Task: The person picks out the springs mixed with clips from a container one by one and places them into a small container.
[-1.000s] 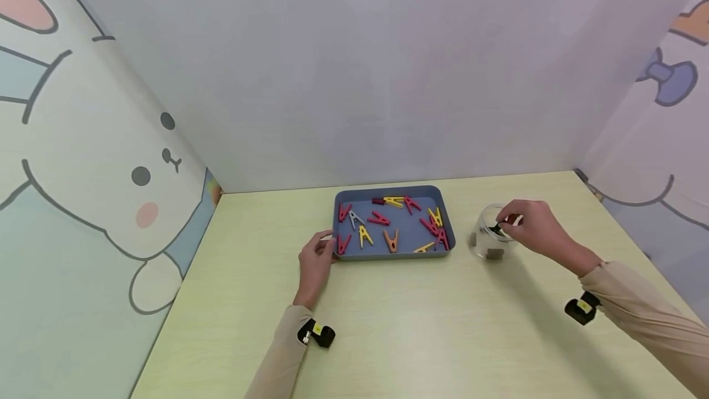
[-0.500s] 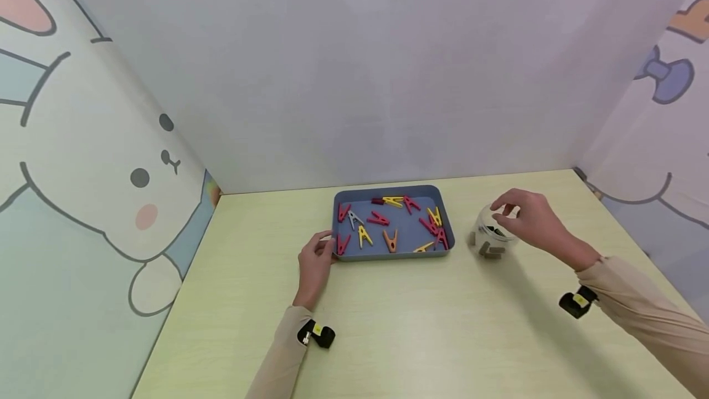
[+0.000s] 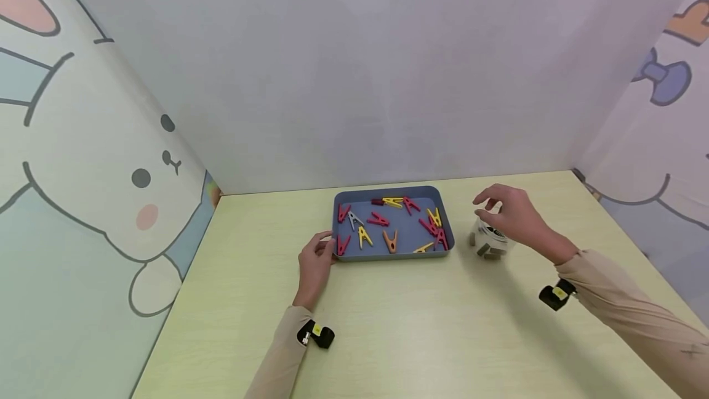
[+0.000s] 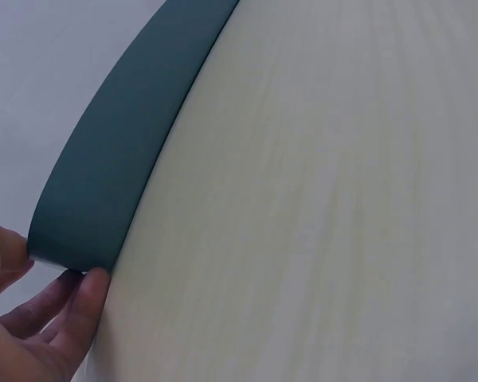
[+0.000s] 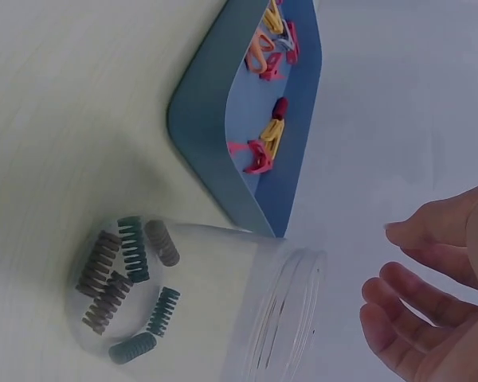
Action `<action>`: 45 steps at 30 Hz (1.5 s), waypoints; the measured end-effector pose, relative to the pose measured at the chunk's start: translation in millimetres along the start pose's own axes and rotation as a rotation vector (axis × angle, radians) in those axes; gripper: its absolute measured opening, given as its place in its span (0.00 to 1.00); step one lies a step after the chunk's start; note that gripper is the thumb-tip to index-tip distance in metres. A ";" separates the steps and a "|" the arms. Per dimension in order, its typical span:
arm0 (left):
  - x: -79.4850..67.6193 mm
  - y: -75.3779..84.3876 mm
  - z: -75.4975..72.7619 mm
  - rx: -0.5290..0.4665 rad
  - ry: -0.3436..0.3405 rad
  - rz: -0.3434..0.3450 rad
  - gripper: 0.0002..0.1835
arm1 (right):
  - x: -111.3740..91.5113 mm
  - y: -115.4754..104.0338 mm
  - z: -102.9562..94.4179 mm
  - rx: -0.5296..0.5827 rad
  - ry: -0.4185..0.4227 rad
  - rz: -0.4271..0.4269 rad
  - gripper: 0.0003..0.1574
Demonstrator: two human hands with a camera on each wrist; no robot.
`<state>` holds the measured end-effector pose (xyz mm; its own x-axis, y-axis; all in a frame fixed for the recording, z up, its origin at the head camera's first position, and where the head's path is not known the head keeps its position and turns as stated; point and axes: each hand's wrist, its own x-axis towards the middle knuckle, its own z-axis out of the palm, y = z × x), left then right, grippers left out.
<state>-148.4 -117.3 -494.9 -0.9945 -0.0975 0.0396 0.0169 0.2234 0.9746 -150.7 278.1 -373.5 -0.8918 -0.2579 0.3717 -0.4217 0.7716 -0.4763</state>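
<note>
My left hand (image 3: 316,263) grips the front left corner of a blue-grey tray (image 3: 392,257), thumb and fingers at its wall and base. In the tray lie several spring clips: a yellow clip (image 3: 364,237), an orange clip (image 3: 391,241), a grey clip (image 3: 355,220) and red clips such as this red clip (image 3: 379,219). My right hand (image 3: 512,217) is over a clear jar (image 3: 480,240), its fingers loosely bent and the thumb apart, with nothing between them. Grey-brown coil springs (image 5: 99,263) and dark green coil springs (image 5: 133,248) lie at the jar's bottom.
A dark red piece (image 3: 378,201) lies at the tray's back wall, beside a yellow clip. The pale wooden table (image 3: 410,325) spreads out before the tray and jar. A white wall (image 3: 388,79) rises behind, with printed panels at both sides.
The right hand has let go of a dark green spring, which dropped into the jar, then rose and shifted left. The left hand and tray have stayed put.
</note>
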 end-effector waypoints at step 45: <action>1.9 0.1 -0.5 -0.009 0.005 -0.001 0.14 | 54.9 -18.0 69.3 0.156 -0.117 0.061 0.07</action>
<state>-150.2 -118.0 -494.6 -0.9939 -0.1028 0.0398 0.0169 0.2149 0.9765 -203.4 209.7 -399.7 -0.9255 -0.2865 0.2479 -0.3788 0.6904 -0.6163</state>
